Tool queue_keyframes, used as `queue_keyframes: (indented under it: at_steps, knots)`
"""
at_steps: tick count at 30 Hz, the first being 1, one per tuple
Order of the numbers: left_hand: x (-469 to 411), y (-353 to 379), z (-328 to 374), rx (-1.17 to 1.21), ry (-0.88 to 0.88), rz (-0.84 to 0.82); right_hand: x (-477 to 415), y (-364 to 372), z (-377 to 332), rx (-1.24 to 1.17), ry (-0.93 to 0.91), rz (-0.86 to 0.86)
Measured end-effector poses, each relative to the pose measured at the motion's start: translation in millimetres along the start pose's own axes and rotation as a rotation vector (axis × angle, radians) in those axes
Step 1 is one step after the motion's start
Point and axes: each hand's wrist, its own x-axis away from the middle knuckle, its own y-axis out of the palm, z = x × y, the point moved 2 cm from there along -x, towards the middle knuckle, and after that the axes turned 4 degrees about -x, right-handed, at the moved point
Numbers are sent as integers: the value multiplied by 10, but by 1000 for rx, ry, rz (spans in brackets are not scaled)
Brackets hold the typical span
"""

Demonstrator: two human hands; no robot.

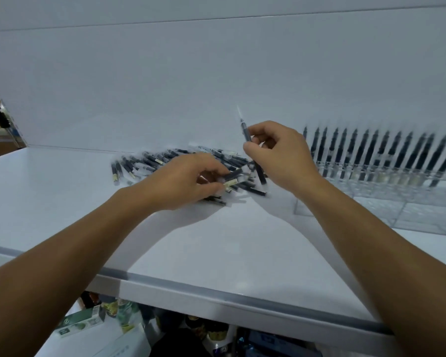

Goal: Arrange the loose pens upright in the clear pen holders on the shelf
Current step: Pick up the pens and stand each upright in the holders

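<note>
Shelf (62, 202): white, viewed from above.

Pile (144, 161): loose dark pens, laid flat and crossed, at the far middle of the shelf. These are not yet sorted, so a fair share of the task is judged to remain.

Left hand (188, 179): lowered over the right part of the pile, fingers curled. A flat pen (232, 176) is pinched between thumb and fingertips, presumably to be drawn out next.

Right hand (281, 153): raised just right of the pile, fingers bent. A raised pen (246, 132) is gripped between thumb and fingers. It is held near upright, probably so that it can be dropped straight into a slot.

Holders (371, 202): clear and compartmented, set at the right.

Row (371, 150): dark pens stood upright along the far compartments; the near compartments are seen unfilled.
</note>
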Motion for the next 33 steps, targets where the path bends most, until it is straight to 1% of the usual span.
queue_keyframes:
  at_steps: [8, 13, 18, 24, 29, 31, 33]
  knots:
    - [-324, -36, 244, 559, -178, 85, -58, -562, 76, -38, -20, 37]
    - [-543, 90, 387, 787, -226, 179, 9, -963, 262, -9, -17, 77]
    - [-819, 296, 563, 925, -245, 260, 61, -1406, 493, 52, -15, 100]
    - [-1211, 491, 945, 1072, -180, 283, 26, -1971, 708, 165, -45, 137]
    - [-1551, 717, 1402, 1182, -113, 235, 68, -2390, 923, 114, -38, 288]
    - [-1671, 822, 1572, 1242, -99, 213, 88, -2535, 1014, 143, -27, 353]
    - [-1776, 948, 1726, 1309, -98, 170, 102, -2696, 1112, 152, -8, 455]
